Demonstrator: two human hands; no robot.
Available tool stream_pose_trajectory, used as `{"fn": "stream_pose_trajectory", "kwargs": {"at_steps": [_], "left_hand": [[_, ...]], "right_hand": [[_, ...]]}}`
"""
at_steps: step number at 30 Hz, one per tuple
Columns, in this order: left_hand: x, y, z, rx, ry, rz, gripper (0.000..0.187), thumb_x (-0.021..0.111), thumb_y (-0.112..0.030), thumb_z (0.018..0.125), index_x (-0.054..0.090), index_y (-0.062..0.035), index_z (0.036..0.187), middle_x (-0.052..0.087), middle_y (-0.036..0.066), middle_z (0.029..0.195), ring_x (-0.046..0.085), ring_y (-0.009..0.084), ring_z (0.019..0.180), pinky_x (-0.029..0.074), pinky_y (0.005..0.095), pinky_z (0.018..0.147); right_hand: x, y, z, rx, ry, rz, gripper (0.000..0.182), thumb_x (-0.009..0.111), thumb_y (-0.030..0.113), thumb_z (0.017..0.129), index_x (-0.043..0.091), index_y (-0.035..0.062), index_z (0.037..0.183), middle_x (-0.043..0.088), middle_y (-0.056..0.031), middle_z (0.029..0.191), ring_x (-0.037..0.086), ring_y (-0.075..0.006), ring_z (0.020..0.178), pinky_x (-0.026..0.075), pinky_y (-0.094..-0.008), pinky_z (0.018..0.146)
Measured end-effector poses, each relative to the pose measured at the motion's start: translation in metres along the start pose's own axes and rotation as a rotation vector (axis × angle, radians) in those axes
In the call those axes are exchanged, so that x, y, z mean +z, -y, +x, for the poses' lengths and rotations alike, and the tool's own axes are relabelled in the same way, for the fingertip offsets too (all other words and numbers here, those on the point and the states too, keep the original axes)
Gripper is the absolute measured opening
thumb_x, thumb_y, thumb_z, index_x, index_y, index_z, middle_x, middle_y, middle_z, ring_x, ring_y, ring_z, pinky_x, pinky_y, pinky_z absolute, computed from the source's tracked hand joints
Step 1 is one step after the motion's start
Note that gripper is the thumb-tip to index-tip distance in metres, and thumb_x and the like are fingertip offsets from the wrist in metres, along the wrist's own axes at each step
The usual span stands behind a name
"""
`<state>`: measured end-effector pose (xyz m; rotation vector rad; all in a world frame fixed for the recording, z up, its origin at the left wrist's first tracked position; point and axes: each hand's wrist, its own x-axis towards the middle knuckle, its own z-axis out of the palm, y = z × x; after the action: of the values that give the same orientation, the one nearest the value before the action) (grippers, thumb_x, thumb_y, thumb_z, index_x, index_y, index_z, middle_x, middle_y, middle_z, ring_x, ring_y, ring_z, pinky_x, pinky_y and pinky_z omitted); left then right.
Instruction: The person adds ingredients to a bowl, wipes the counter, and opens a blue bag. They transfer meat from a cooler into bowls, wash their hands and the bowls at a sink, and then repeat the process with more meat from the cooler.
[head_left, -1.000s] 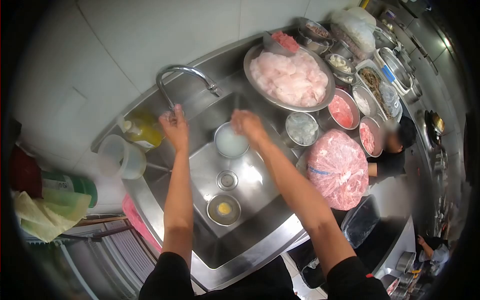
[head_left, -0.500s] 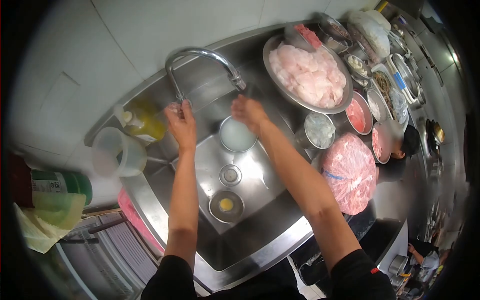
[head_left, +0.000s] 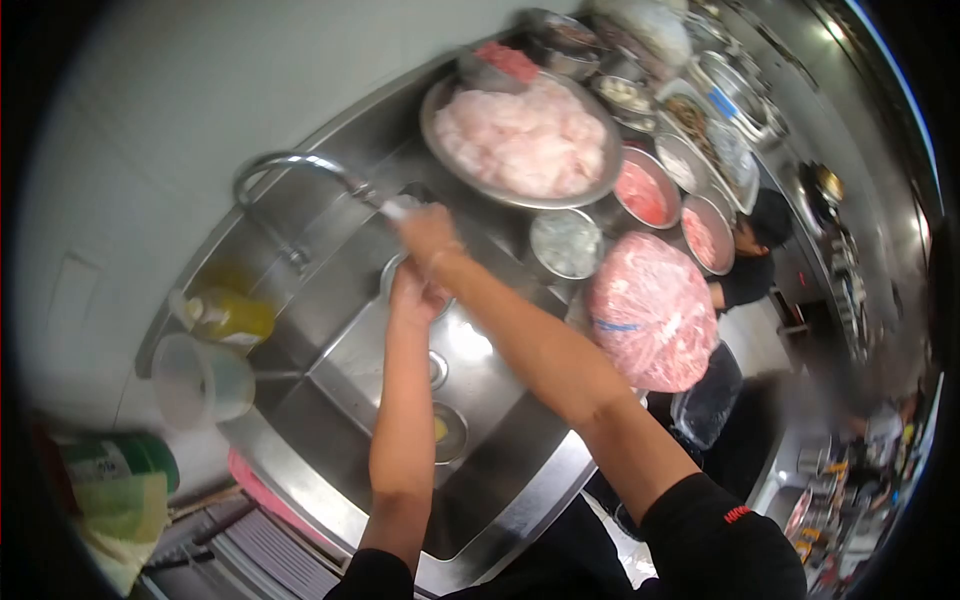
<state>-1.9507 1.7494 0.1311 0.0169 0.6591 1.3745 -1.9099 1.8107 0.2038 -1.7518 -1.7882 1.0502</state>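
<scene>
My right hand (head_left: 430,237) is right below the mouth of the curved faucet (head_left: 305,160), where a pale streak of water (head_left: 396,209) meets it. Its fingers look curled but are smeared by motion. Just under it, touching or nearly so, my left hand (head_left: 416,292) is turned partly palm up, its fingers largely hidden. Both hands cover most of a metal bowl (head_left: 388,272) in the sink (head_left: 345,365). Nearer me in the sink, a small metal bowl (head_left: 455,440) with something yellow in it is partly behind my left forearm.
Right of the faucet sits a large bowl of pale meat (head_left: 525,140). A bagged mass of pink meat (head_left: 652,312) and a metal container (head_left: 567,244) line the sink's right side. At left are a yellow soap bottle (head_left: 230,316) and a plastic tub (head_left: 205,382). Another person (head_left: 750,265) is beyond.
My left hand has let go of the faucet's tap and moved right, beneath my right hand. A water streak now shows at the spout. The whole view has shifted and turned.
</scene>
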Motion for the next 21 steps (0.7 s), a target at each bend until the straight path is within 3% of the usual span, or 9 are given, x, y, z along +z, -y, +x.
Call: {"fn": "stream_pose_trajectory", "kwargs": {"at_steps": [1, 5, 9, 11, 12, 13, 17, 19, 21], "left_hand": [[-0.004, 0.005, 0.016, -0.026, 0.022, 0.005, 0.034, 0.062, -0.024, 0.084, 0.052, -0.002, 0.108, 0.059, 0.011, 0.092, 0.059, 0.0254, 0.084, 0.051, 0.0404, 0.074], [0.01, 0.008, 0.04, 0.014, 0.26, 0.013, 0.03, 0.057, -0.028, 0.087, 0.051, -0.0121, 0.112, 0.058, 0.006, 0.09, 0.059, 0.0188, 0.075, 0.049, 0.0319, 0.066], [-0.013, 0.001, 0.074, 0.037, 0.159, 0.096, 0.024, 0.052, -0.033, 0.089, 0.053, -0.0086, 0.088, 0.052, 0.003, 0.071, 0.05, 0.0143, 0.064, 0.043, 0.0253, 0.058], [-0.016, -0.005, 0.058, 0.195, 0.329, 0.232, 0.031, 0.05, -0.035, 0.09, 0.051, -0.0067, 0.079, 0.051, 0.003, 0.067, 0.05, 0.0141, 0.063, 0.042, 0.0253, 0.057], [-0.019, -0.014, 0.05, -0.111, 0.596, 0.0, 0.032, 0.052, -0.035, 0.09, 0.053, -0.004, 0.082, 0.053, 0.003, 0.072, 0.051, 0.0141, 0.066, 0.044, 0.0254, 0.062], [-0.019, -0.014, 0.045, -0.113, 0.599, 0.006, 0.032, 0.052, -0.035, 0.09, 0.053, -0.004, 0.082, 0.053, 0.003, 0.072, 0.051, 0.0141, 0.066, 0.044, 0.0254, 0.062], [0.008, -0.022, -0.01, 0.196, 0.091, 0.132, 0.029, 0.051, -0.031, 0.089, 0.054, -0.0023, 0.09, 0.055, 0.006, 0.083, 0.053, 0.0163, 0.077, 0.046, 0.028, 0.07], [-0.003, -0.047, -0.044, 0.402, -0.23, 0.192, 0.028, 0.051, -0.029, 0.089, 0.055, -0.0015, 0.094, 0.056, 0.007, 0.088, 0.055, 0.0174, 0.082, 0.047, 0.0294, 0.074], [-0.028, -0.075, -0.058, 0.598, -0.461, 0.177, 0.027, 0.048, -0.024, 0.089, 0.054, -0.0007, 0.101, 0.054, 0.009, 0.097, 0.053, 0.0199, 0.091, 0.045, 0.0325, 0.081]], "right_hand": [[-0.004, -0.003, 0.009, -0.068, 0.081, -0.137, 0.043, 0.055, 0.041, 0.085, 0.065, 0.0003, 0.093, 0.067, -0.0161, 0.088, 0.062, -0.0315, 0.072, 0.048, -0.037, 0.069], [-0.011, 0.013, -0.011, -0.341, -0.278, 0.464, 0.037, 0.047, 0.034, 0.091, 0.066, 0.0023, 0.094, 0.065, -0.0169, 0.088, 0.062, -0.0289, 0.079, 0.048, -0.035, 0.073], [-0.035, 0.053, -0.05, -0.418, -0.155, 0.538, 0.031, 0.049, 0.03, 0.092, 0.066, 0.0044, 0.094, 0.063, -0.017, 0.085, 0.061, -0.0269, 0.079, 0.046, -0.0373, 0.073], [-0.038, 0.054, -0.058, -0.504, -0.078, 0.45, 0.03, 0.051, 0.03, 0.092, 0.066, 0.0046, 0.095, 0.063, -0.0166, 0.084, 0.061, -0.0265, 0.078, 0.046, -0.0381, 0.073], [-0.037, 0.053, -0.06, -0.542, -0.068, 0.396, 0.03, 0.053, 0.03, 0.091, 0.066, 0.0042, 0.096, 0.063, -0.0167, 0.083, 0.061, -0.027, 0.076, 0.046, -0.0382, 0.072], [-0.036, 0.052, -0.062, -0.58, -0.056, 0.34, 0.029, 0.055, 0.03, 0.09, 0.066, 0.0038, 0.097, 0.062, -0.0169, 0.082, 0.06, -0.0275, 0.074, 0.046, -0.0383, 0.071], [-0.029, 0.038, -0.087, -0.599, 0.003, 0.278, 0.025, 0.058, 0.026, 0.089, 0.066, 0.0038, 0.098, 0.062, -0.0145, 0.077, 0.059, -0.0212, 0.068, 0.046, -0.0345, 0.064], [-0.02, 0.019, -0.088, -0.411, 0.172, 0.875, 0.018, 0.056, 0.018, 0.087, 0.062, 0.0005, 0.087, 0.061, -0.0196, 0.075, 0.061, -0.0296, 0.069, 0.047, -0.0391, 0.066], [-0.005, -0.009, -0.09, -0.26, -0.038, 0.722, 0.022, 0.056, 0.021, 0.087, 0.063, 0.0003, 0.089, 0.063, -0.0206, 0.079, 0.062, -0.0288, 0.071, 0.048, -0.0374, 0.067]]}}
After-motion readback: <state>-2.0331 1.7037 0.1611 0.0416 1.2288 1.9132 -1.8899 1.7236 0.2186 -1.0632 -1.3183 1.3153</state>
